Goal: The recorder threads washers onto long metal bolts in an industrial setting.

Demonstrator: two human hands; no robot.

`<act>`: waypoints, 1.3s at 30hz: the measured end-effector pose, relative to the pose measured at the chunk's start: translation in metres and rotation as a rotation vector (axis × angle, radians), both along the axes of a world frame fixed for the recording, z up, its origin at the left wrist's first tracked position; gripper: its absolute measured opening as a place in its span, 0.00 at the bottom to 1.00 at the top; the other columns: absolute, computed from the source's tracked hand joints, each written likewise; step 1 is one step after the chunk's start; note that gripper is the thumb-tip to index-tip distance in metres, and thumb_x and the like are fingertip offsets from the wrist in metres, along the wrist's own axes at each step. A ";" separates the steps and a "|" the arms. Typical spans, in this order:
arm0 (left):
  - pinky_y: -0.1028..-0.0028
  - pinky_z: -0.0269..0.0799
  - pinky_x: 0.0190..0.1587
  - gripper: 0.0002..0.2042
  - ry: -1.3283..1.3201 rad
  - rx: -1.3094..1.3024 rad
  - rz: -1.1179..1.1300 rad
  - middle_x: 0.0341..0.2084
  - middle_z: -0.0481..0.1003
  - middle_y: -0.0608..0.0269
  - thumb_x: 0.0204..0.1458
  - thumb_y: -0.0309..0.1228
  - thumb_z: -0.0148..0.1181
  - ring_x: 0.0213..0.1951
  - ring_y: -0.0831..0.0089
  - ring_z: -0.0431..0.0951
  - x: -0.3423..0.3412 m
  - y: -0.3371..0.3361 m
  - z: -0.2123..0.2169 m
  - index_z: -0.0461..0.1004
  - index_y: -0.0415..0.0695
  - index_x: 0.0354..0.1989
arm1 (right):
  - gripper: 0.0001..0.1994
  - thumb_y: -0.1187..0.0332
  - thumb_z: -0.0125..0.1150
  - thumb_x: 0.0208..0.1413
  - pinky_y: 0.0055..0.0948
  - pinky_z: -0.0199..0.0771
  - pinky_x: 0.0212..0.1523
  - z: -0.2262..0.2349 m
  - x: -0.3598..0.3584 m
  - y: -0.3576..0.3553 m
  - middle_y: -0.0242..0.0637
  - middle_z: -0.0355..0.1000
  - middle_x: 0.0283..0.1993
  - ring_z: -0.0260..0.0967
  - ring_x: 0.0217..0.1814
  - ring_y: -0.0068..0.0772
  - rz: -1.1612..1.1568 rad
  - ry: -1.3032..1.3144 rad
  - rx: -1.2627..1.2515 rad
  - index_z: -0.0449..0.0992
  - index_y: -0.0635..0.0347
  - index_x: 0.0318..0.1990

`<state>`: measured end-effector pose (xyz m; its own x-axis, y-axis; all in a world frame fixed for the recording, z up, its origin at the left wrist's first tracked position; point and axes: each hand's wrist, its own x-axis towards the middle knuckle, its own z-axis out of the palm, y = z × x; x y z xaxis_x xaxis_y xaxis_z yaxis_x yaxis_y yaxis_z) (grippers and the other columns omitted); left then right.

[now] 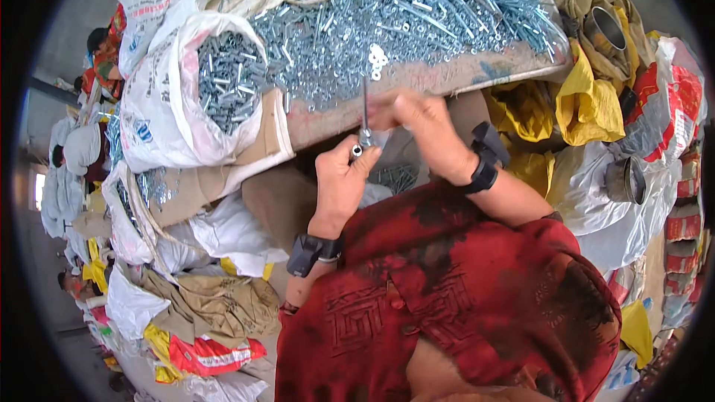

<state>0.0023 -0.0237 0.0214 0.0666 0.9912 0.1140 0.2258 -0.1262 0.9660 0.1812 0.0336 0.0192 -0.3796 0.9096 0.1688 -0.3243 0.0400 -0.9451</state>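
My left hand [341, 179] is closed around a long metal bolt [365, 108], which points up and away toward the table. A short metal sleeve [357, 150] with a dark open end shows at the same fingers. My right hand [423, 123] is just right of the bolt, its fingers smeared by motion, so I cannot tell if they hold anything. Beyond the hands, a small cluster of white rings [376, 63] lies at the table's near edge, beside a large heap of nuts and loose metal parts [328, 37].
Long bolts [462, 0] are piled at the back right. A white woven sack [160, 115] of metal sleeves [231, 78] stands left. Yellow sacks [588, 104] and a metal tin [625, 180] are at right. Empty-looking sacks [212, 301] cover the lower left; other people [104, 59] sit far left.
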 end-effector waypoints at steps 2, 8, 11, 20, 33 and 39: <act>0.79 0.57 0.25 0.11 0.043 -0.049 -0.020 0.18 0.63 0.76 0.58 0.32 0.64 0.24 0.86 0.58 -0.001 0.003 -0.003 0.74 0.37 0.30 | 0.21 0.55 0.47 0.70 0.25 0.73 0.43 -0.017 0.031 0.019 0.33 0.75 0.35 0.73 0.40 0.27 -0.003 0.003 -0.079 0.75 0.67 0.48; 0.71 0.62 0.26 0.10 0.347 0.046 -0.045 0.17 0.67 0.61 0.54 0.33 0.67 0.21 0.70 0.64 0.008 -0.007 -0.012 0.75 0.38 0.30 | 0.20 0.55 0.55 0.65 0.33 0.72 0.33 0.010 0.000 -0.005 0.41 0.72 0.22 0.73 0.27 0.37 -0.275 -0.373 0.401 0.78 0.67 0.37; 0.62 0.67 0.27 0.09 0.547 0.216 0.020 0.20 0.71 0.50 0.51 0.31 0.67 0.22 0.52 0.71 0.009 -0.006 -0.010 0.74 0.39 0.30 | 0.22 0.53 0.58 0.62 0.40 0.71 0.30 0.012 0.009 0.003 0.53 0.70 0.24 0.73 0.31 0.53 -0.297 -0.910 0.552 0.75 0.65 0.26; 0.64 0.70 0.31 0.07 0.463 0.284 -0.135 0.31 0.71 0.56 0.52 0.29 0.65 0.29 0.57 0.75 0.007 0.001 -0.004 0.76 0.39 0.33 | 0.20 0.59 0.57 0.63 0.37 0.64 0.23 -0.001 0.015 -0.006 0.44 0.66 0.18 0.66 0.19 0.43 -0.050 -0.572 0.510 0.72 0.64 0.23; 0.78 0.62 0.23 0.06 -0.179 -0.312 -0.184 0.24 0.73 0.63 0.59 0.30 0.58 0.20 0.76 0.69 -0.017 0.009 -0.067 0.74 0.40 0.38 | 0.06 0.67 0.62 0.55 0.48 0.71 0.35 -0.014 0.070 0.109 0.43 0.69 0.36 0.71 0.36 0.54 -0.698 -1.108 0.645 0.73 0.58 0.33; 0.80 0.56 0.16 0.11 -0.875 -0.577 -0.058 0.32 0.74 0.57 0.66 0.35 0.50 0.23 0.79 0.71 -0.016 0.016 -0.047 0.70 0.41 0.49 | 0.06 0.69 0.64 0.49 0.44 0.74 0.39 -0.018 0.083 0.137 0.44 0.69 0.38 0.70 0.42 0.50 -0.582 -1.519 0.889 0.76 0.59 0.32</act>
